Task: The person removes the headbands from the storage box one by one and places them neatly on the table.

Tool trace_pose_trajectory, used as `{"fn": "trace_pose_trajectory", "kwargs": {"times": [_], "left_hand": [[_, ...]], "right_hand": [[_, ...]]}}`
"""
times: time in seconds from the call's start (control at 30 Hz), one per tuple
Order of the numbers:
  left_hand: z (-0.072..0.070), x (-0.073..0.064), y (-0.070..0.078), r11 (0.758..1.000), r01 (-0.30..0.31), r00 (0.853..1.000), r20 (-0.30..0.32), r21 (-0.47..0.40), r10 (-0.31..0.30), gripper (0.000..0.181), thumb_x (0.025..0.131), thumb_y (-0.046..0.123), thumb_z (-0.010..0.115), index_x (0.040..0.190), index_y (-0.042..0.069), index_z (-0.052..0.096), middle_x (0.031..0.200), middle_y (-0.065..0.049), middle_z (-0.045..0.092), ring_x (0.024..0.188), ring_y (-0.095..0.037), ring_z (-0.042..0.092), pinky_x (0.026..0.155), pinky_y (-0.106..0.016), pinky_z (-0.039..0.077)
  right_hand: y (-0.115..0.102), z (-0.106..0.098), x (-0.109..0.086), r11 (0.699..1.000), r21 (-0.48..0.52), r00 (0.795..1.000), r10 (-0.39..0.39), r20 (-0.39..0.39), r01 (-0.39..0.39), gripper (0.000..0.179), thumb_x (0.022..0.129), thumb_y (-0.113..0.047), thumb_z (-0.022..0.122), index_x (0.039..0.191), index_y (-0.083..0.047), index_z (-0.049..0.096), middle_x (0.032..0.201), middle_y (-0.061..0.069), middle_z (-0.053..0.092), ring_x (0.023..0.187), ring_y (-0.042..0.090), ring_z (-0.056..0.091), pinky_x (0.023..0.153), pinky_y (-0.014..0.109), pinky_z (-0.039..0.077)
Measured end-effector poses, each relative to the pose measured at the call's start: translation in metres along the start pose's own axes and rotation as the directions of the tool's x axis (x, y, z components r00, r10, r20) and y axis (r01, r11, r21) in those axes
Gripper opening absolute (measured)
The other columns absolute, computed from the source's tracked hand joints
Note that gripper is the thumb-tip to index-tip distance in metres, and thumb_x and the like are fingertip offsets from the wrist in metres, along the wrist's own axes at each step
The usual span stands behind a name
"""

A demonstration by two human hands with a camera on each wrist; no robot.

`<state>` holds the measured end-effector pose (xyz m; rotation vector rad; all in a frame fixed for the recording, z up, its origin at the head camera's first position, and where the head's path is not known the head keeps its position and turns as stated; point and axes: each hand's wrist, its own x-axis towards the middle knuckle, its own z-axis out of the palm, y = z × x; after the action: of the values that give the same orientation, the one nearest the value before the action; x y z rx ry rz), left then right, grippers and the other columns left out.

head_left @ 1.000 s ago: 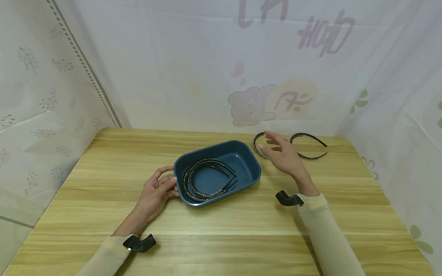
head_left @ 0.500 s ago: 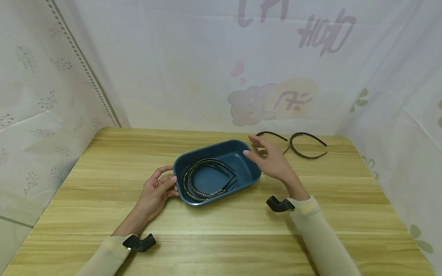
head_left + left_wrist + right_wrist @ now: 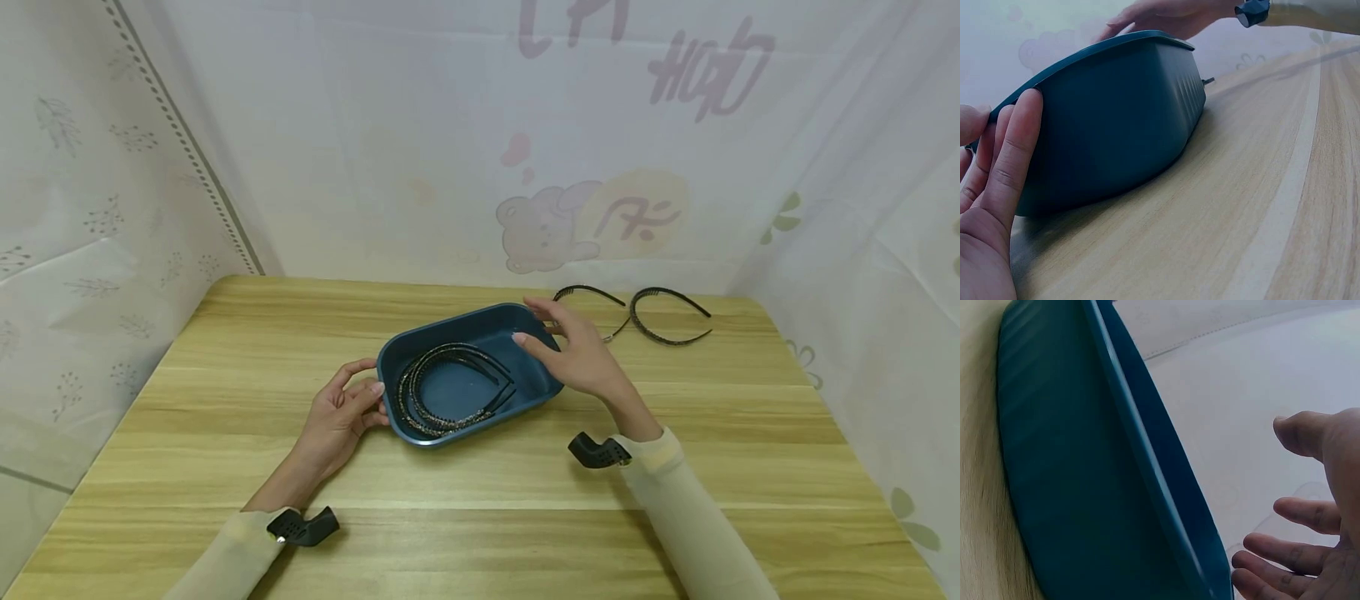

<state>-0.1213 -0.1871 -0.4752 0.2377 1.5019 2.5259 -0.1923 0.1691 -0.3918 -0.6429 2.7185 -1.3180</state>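
Note:
A dark blue rectangular plastic basin (image 3: 480, 321) sits at a slant on the table. Several black headbands (image 3: 442, 350) with glittery trim lie nested in its left part. My left hand (image 3: 341, 412) pinches the basin's left end, thumb at the rim and fingers against the outer wall, as the left wrist view also shows. Over the basin's right end hovers my right hand (image 3: 577, 346), holding nothing, its thumb and fingers spread apart. In the right wrist view its fingers (image 3: 1285, 550) point towards the basin's rim.
Behind my right hand lies one black headband (image 3: 588, 289), partly hidden by it. Another headband (image 3: 652, 333) lies to its right near the table's back edge. A printed white curtain (image 3: 375, 167) hangs behind the wooden table (image 3: 487, 542).
My right hand has moved left, from over the left loose headband to the basin's right end. My left hand and the headbands have stayed put.

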Motion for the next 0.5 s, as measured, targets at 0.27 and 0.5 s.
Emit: {"fn": "trace_pose_trajectory", "kwargs": {"times": [0.27, 0.5], "left_hand": [[0.001, 0.000, 0.000, 1.000, 0.003, 1.000, -0.005, 0.002, -0.003, 0.039, 0.105, 0.000, 0.054, 0.141, 0.009, 0.044, 0.093, 0.002, 0.073, 0.077, -0.010, 0.070, 0.067, -0.023, 0.064], [0.001, 0.000, 0.001, 1.000, -0.005, 1.000, 0.000, -0.002, 0.005, 0.039, 0.105, 0.000, 0.054, 0.141, 0.010, 0.044, 0.092, 0.002, 0.073, 0.077, -0.010, 0.069, 0.067, -0.024, 0.064]], "right_hand": [[-0.009, 0.007, 0.003, 0.999, 0.037, 0.997, -0.030, 0.067, 0.027, 0.060, 0.102, -0.037, 0.065, 0.153, -0.012, 0.045, 0.155, 0.012, 0.051, 0.137, 0.034, 0.053, 0.113, 0.053, 0.048], [-0.020, 0.017, 0.008, 0.998, 0.060, 0.988, -0.025, 0.153, 0.016, 0.058, 0.102, -0.037, 0.064, 0.152, -0.011, 0.048, 0.152, 0.012, 0.053, 0.135, 0.034, 0.055, 0.111, 0.052, 0.050]]}}
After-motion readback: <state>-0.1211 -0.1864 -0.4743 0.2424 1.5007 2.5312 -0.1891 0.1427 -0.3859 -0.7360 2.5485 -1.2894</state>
